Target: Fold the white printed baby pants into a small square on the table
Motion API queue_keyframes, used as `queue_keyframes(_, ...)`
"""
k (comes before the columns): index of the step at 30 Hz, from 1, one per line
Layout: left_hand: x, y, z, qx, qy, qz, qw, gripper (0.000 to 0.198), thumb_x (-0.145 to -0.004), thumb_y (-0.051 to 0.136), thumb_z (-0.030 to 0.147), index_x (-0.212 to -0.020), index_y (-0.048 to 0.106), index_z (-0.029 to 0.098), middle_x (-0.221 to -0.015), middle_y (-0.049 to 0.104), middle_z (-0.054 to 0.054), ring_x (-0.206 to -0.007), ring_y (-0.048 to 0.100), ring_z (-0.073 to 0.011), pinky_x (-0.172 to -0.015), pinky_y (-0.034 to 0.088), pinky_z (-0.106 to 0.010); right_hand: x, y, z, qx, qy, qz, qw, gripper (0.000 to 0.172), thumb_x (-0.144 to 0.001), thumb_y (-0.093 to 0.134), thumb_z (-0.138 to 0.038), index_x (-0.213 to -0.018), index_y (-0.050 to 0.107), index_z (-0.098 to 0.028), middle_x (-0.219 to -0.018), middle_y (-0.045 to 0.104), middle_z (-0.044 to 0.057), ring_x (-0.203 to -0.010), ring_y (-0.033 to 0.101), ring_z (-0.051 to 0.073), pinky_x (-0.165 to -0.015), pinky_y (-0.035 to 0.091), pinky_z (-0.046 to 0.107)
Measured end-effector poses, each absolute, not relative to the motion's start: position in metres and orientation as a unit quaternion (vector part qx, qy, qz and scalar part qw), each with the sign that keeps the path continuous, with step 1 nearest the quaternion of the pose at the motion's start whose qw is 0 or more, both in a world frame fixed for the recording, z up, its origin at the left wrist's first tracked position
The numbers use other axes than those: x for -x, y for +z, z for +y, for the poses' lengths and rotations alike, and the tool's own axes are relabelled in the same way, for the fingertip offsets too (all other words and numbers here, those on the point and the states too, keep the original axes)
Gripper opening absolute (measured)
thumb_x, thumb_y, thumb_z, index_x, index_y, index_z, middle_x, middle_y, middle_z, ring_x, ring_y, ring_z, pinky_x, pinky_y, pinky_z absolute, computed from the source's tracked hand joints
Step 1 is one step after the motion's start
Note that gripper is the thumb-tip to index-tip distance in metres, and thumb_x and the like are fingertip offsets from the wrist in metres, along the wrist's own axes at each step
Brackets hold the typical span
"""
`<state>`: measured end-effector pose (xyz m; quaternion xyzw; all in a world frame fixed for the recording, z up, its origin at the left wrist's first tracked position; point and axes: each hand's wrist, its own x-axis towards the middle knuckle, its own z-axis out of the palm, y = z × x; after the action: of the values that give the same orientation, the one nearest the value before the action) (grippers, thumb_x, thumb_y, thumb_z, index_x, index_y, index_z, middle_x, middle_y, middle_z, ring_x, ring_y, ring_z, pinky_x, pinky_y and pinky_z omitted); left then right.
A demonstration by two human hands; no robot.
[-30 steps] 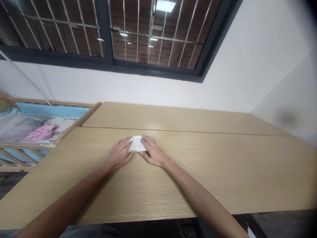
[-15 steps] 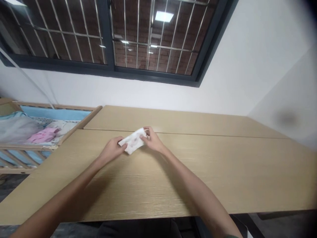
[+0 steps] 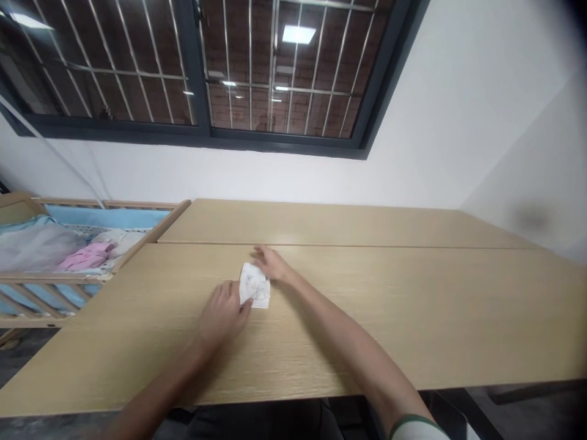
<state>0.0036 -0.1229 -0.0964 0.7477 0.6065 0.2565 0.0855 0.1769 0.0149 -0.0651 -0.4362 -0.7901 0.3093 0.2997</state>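
A small folded white piece [image 3: 255, 286] with faint grey markings is over the middle of the wooden tabletop; whether it is cloth or paper I cannot tell. My left hand [image 3: 224, 313] grips its lower left edge, the thumb on the top face and the fingers partly hidden. At its upper right corner is my right hand [image 3: 274, 266], fingers stretched out past the far edge with a gap to the piece. The right thumb lies close to that corner, and whether it touches is unclear.
The wide tabletop [image 3: 389, 318] has a seam running across its far part. To the left, a wooden crib [image 3: 172, 221] with blue lining holds pink cloth [image 3: 87, 255] and white bedding. Behind the table are a white wall and a barred window [image 3: 284, 137].
The white piece has turned more upright and come slightly nearer to me. My left hand has moved right and down along it. My right hand has loosened from its pinch at the corner.
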Motion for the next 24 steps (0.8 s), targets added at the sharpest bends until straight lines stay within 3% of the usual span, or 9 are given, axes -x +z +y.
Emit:
queue_keyframes(3, -0.020, -0.108, -0.144, -0.778, 0.279, 0.563, -0.016, 0.049, -0.096, 0.048, 0.044, -0.134, 0.054, 0.013, -0.143, 0.054, -0.025, -0.134, 0.051, -0.0401, -0.105, 0.047, -0.054, -0.176, -0.054, -0.018, 0.341, 0.221, -0.872, 0.273, 0.042, -0.103, 0.052, -0.038, -0.141, 0.057, -0.022, -0.145, 0.061, 0.012, -0.137, 0.055, 0.027, -0.115, 0.042, 0.048)
queue_keyframes(6, -0.036, -0.121, -0.160, -0.795, 0.257, 0.547, -0.055, 0.047, -0.098, 0.047, 0.041, -0.135, 0.058, 0.015, -0.140, 0.059, -0.023, -0.133, 0.052, -0.0406, -0.107, 0.046, -0.058, -0.178, -0.051, -0.057, 0.229, 0.211, -0.931, 0.192, 0.047, -0.107, 0.043, -0.043, -0.150, 0.053, -0.026, -0.156, 0.051, 0.006, -0.147, 0.044, 0.024, -0.123, 0.032, 0.046)
queue_keyframes(11, -0.046, -0.132, -0.164, -0.788, 0.234, 0.565, -0.076, 0.047, -0.099, 0.043, 0.036, -0.136, 0.061, 0.015, -0.143, 0.058, -0.023, -0.139, 0.047, -0.0427, -0.107, 0.047, -0.061, -0.195, -0.066, -0.072, 0.215, 0.255, -0.933, 0.132, 0.047, -0.108, 0.040, -0.045, -0.153, 0.049, -0.032, -0.159, 0.046, -0.001, -0.151, 0.037, 0.019, -0.127, 0.025, 0.041)
queue_keyframes(16, -0.041, -0.136, -0.161, -0.774, 0.249, 0.578, -0.072, 0.053, -0.099, 0.044, 0.046, -0.141, 0.057, 0.017, -0.147, 0.055, -0.023, -0.143, 0.044, -0.0416, -0.107, 0.047, -0.059, -0.217, -0.077, -0.020, 0.244, 0.231, -0.927, 0.166, 0.049, -0.106, 0.045, -0.049, -0.152, 0.051, -0.031, -0.160, 0.044, 0.000, -0.152, 0.036, 0.020, -0.129, 0.022, 0.043)
queue_keyframes(24, -0.040, -0.123, -0.155, -0.781, 0.222, 0.581, -0.059, 0.050, -0.100, 0.043, 0.041, -0.138, 0.059, 0.013, -0.143, 0.058, -0.026, -0.135, 0.053, -0.0405, -0.104, 0.048, -0.055, -0.220, -0.086, 0.015, 0.302, 0.226, -0.915, 0.144, 0.070, -0.105, 0.030, -0.064, -0.160, 0.039, -0.022, -0.167, 0.032, 0.007, -0.157, 0.025, 0.022, -0.130, 0.013, 0.045)
